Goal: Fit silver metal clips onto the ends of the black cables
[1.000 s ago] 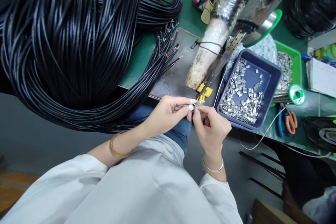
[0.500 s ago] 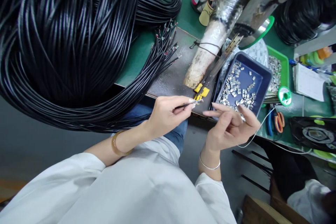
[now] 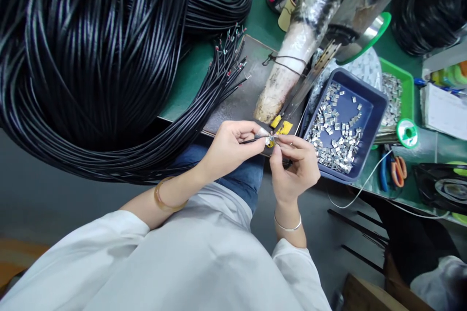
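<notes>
My left hand (image 3: 233, 148) pinches the end of a black cable, where a small silvery metal piece (image 3: 269, 140) shows at the fingertips. My right hand (image 3: 296, 167) has its thumb and fingers closed at that same spot, touching the end; what exactly it grips is too small to make out. Just beyond the fingertips are the yellow blocks (image 3: 284, 128) of a metal fixture. To the left, a large bundle of black cables (image 3: 91, 68) hangs over the table edge, its stripped ends (image 3: 233, 65) lying on a dark plate (image 3: 251, 58).
A blue tray (image 3: 368, 92) of small metal connectors stands right of the plate, with a green tray (image 3: 407, 77) behind it. A wrapped duct (image 3: 288, 53) slants over the plate. Orange-handled pliers (image 3: 399, 171) and a solder spool (image 3: 407, 133) are at the right. A person's sleeve (image 3: 438, 274) shows lower right.
My right hand has moved left from near the blue tray and its fingers have closed at the cable end. My left hand still pinches the cable. The view has shifted slightly.
</notes>
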`<state>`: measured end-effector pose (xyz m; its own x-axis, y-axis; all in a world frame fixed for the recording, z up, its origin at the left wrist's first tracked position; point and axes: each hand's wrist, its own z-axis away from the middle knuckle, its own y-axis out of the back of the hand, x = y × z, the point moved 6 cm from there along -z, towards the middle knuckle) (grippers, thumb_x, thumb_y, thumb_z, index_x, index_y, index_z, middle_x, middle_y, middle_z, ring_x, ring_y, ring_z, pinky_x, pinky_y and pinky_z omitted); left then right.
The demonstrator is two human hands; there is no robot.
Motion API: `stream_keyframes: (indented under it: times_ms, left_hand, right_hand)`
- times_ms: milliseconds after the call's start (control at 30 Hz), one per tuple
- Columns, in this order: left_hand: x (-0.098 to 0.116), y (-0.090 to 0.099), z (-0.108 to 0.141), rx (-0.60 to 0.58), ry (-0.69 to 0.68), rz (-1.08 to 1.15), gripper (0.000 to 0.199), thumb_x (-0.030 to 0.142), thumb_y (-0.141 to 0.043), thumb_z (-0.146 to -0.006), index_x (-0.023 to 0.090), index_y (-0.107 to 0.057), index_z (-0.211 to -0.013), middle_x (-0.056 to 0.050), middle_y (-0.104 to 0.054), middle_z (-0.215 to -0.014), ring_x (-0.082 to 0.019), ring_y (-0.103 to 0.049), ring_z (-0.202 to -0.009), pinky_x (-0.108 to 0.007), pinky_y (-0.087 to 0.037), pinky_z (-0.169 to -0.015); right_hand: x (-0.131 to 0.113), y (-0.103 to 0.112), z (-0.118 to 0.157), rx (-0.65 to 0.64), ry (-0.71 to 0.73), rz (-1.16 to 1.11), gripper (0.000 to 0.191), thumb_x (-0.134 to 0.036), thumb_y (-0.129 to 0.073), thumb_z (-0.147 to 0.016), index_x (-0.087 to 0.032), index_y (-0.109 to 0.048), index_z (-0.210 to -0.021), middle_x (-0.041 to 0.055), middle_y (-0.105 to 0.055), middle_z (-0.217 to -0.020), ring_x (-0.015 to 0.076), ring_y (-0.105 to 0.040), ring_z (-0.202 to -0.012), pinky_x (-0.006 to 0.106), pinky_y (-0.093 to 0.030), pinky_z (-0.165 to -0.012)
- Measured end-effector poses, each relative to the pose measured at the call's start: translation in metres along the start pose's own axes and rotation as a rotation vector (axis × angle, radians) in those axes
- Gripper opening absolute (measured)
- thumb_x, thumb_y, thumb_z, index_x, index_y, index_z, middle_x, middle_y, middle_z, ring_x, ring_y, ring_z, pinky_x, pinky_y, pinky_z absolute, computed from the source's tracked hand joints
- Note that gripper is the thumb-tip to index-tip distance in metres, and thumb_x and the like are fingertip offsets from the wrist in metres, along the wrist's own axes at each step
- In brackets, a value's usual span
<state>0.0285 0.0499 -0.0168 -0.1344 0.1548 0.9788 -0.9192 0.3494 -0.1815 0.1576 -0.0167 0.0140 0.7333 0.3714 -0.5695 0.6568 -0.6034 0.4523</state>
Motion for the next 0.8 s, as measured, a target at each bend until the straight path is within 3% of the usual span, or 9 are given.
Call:
stream_keyframes:
  times_ms: [300,600,700,800]
  left_hand:
    - [0.009,-0.001,0.002,0.019,-0.040,-0.029,0.009,0.020,-0.070,-0.078,0.012,-0.073,-0.079,-0.001,-0.069,-0.070,-0.008,-0.058,-0.062,-0.019,-0.047,-0.061]
    - [0.002,0.000,0.005,-0.051,0.009,-0.130,0.011,0.021,-0.067,-0.079,0.012,-0.074,-0.080,0.004,-0.049,-0.053,-0.006,-0.037,-0.050,-0.020,-0.028,-0.049]
    - [0.003,-0.004,0.013,-0.114,-0.023,-0.180,0.012,0.020,-0.065,-0.080,0.011,-0.073,-0.078,0.007,-0.040,-0.050,-0.005,-0.030,-0.048,-0.020,-0.023,-0.047]
    - [-0.004,-0.013,0.028,-0.322,-0.059,-0.321,0.013,0.018,-0.065,-0.080,0.012,-0.076,-0.080,0.006,-0.048,-0.052,-0.005,-0.033,-0.049,-0.020,-0.025,-0.048]
  right_hand:
    - [-0.004,0.002,-0.004,0.027,0.020,0.005,0.016,-0.010,-0.072,-0.080,-0.023,-0.064,-0.087,0.0017,-0.072,-0.096,0.0157,-0.072,-0.088,0.032,-0.064,-0.072]
    - [0.000,0.008,0.000,-0.045,-0.017,-0.087,0.013,-0.014,-0.063,-0.086,-0.023,-0.058,-0.094,0.0024,-0.074,-0.094,0.0153,-0.073,-0.084,0.030,-0.063,-0.071]
    - [0.009,0.024,-0.002,-0.158,-0.117,0.020,0.010,-0.029,-0.060,-0.090,-0.023,-0.056,-0.096,0.0042,-0.073,-0.091,0.0180,-0.073,-0.081,0.032,-0.060,-0.065]
    - [0.019,0.048,-0.003,-0.227,-0.182,0.151,0.019,-0.041,-0.058,-0.090,-0.023,-0.057,-0.092,0.0053,-0.071,-0.089,0.0201,-0.071,-0.079,0.035,-0.058,-0.064]
